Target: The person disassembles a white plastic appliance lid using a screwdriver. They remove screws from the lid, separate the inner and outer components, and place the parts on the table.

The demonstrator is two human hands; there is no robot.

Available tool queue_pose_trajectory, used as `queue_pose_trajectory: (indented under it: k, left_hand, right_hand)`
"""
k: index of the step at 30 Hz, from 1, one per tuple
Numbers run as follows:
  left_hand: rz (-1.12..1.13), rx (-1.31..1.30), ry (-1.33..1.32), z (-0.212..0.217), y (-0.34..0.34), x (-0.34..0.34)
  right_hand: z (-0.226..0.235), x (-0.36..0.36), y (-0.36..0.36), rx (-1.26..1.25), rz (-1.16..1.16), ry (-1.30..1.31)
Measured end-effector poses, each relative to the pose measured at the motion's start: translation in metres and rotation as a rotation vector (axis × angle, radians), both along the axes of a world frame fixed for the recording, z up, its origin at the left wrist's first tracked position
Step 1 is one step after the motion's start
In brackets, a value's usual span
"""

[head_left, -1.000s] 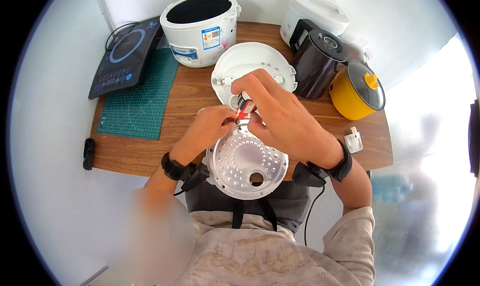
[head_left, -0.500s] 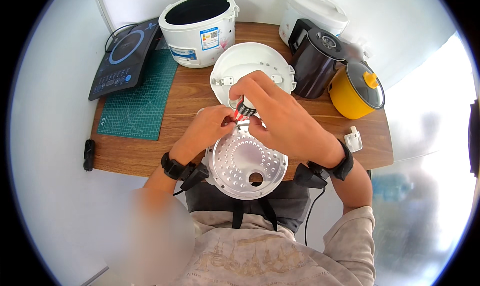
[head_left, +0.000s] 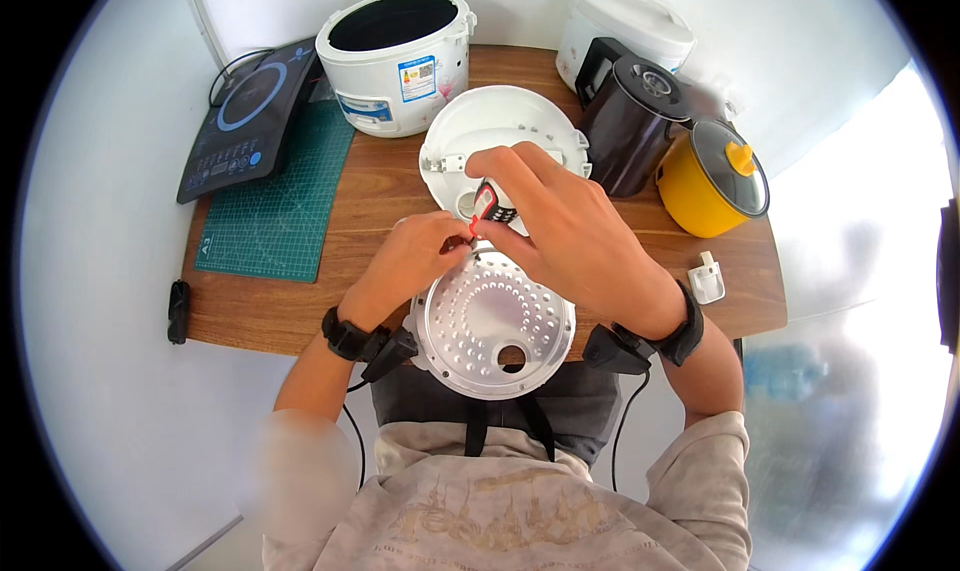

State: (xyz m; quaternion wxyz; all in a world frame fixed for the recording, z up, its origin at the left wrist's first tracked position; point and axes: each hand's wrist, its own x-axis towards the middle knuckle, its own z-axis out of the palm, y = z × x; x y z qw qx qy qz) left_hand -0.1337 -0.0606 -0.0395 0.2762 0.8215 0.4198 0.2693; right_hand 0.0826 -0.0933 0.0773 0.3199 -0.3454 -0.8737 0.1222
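While my right grip (head_left: 570,216) holds a red-and-black tool (head_left: 487,203) by the metal disc (head_left: 460,326), far rim, I cannot tell what my narrow left grip (head_left: 415,256) holds; disc overhangs near edge of worktop (head_left: 250,316), bare wood left.

1 tool (head_left: 497,203), 1 dimpled disc (head_left: 485,296), 2 white cookers (head_left: 410,81) (head_left: 625,26), 1 kettle (head_left: 625,136).

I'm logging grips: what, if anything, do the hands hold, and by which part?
The right hand holds what looks like a screwdriver by its handle. The left hand is near the metal disc; whether it holds anything cannot be told.
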Motion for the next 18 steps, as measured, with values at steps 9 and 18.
queue_pose_trajectory:
  k: [9, 18]
  left_hand:
    - [0.018, -0.035, 0.111, 0.006, 0.006, 0.005]
    - [-0.031, 0.088, 0.203, 0.004, 0.012, 0.011]
  right_hand:
    - [-0.009, 0.005, 0.007, -0.031, 0.105, 0.105]
    - [-0.014, 0.014, 0.018, -0.074, 0.129, 0.118]
